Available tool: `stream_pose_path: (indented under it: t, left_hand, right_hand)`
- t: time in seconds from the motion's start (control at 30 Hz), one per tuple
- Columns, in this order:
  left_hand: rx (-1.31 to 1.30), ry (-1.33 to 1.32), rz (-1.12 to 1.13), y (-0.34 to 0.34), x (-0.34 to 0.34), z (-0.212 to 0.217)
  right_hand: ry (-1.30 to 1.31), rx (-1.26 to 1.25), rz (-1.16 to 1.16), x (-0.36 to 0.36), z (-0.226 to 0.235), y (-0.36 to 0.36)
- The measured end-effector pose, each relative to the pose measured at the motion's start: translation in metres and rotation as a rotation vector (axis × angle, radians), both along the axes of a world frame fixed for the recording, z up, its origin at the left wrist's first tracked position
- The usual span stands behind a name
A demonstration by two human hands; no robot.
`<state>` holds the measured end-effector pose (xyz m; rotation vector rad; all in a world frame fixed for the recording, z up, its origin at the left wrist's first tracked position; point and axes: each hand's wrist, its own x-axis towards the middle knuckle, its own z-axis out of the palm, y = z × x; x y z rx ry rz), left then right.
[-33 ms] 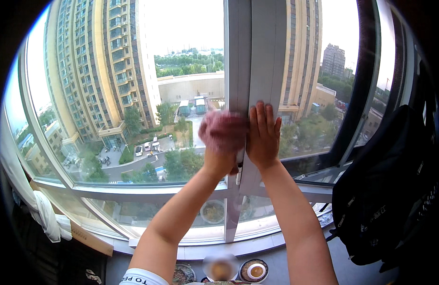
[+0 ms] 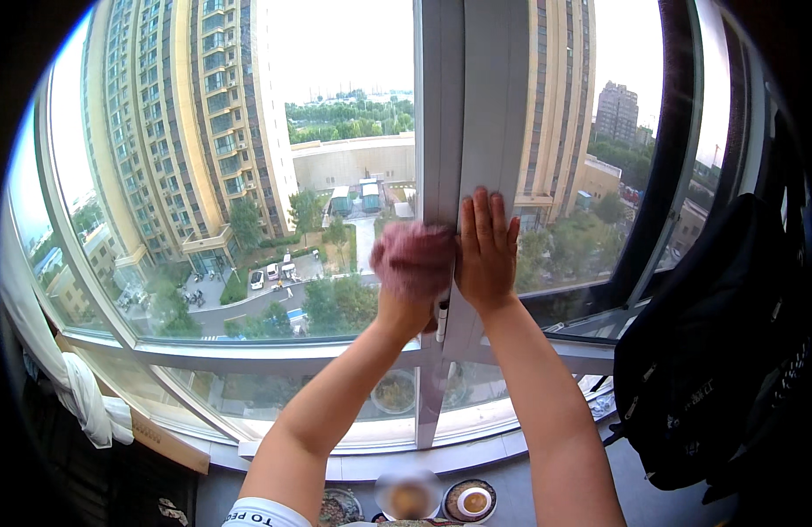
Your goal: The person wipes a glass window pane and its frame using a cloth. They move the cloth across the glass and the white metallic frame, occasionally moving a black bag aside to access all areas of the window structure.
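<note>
My left hand [image 2: 404, 299] presses a pink cloth [image 2: 415, 256] against the glass beside the grey vertical window frame [image 2: 463, 105]. The cloth covers most of that hand. My right hand [image 2: 485, 250] lies flat on the frame, fingers together and pointing up, right next to the cloth. A white window handle [image 2: 441, 321] shows just below both hands.
A large window pane [image 2: 248, 176] looks out on tall buildings and a street. A black backpack [image 2: 722, 351] hangs at the right. A white curtain [image 2: 81, 395] is bunched at the lower left. Bowls of food [image 2: 472, 501] stand on the sill below.
</note>
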<state>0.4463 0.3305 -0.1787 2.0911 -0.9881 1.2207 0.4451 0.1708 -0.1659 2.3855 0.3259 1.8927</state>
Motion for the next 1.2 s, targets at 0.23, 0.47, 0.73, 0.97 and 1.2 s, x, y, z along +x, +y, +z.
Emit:
stream_pose_path:
  t: [0.23,0.47,0.73,0.97,1.2]
  left_hand:
    - [-0.150,0.317,-0.532,0.052,-0.008,-0.047]
    - [-0.896,1.327,-1.319,0.070,-0.041,0.001]
    - [-1.012,0.449,-1.199,0.047,-0.065,0.047]
    - [-0.339,-0.121,-0.321,0.010,-0.025,0.016]
    - [0.077,0.102,-0.020,-0.022,-0.008,0.000]
  right_hand:
    - [0.157,0.072,0.172,-0.033,0.013,0.019]
    - [0.309,0.255,0.910,-0.078,0.004,0.083]
    - [-0.017,-0.207,0.934,-0.051,0.114,0.094]
    - [-0.519,-0.129,0.183,-0.007,0.247,0.023]
    - [-0.114,-0.237,0.127,-0.018,0.085,0.009]
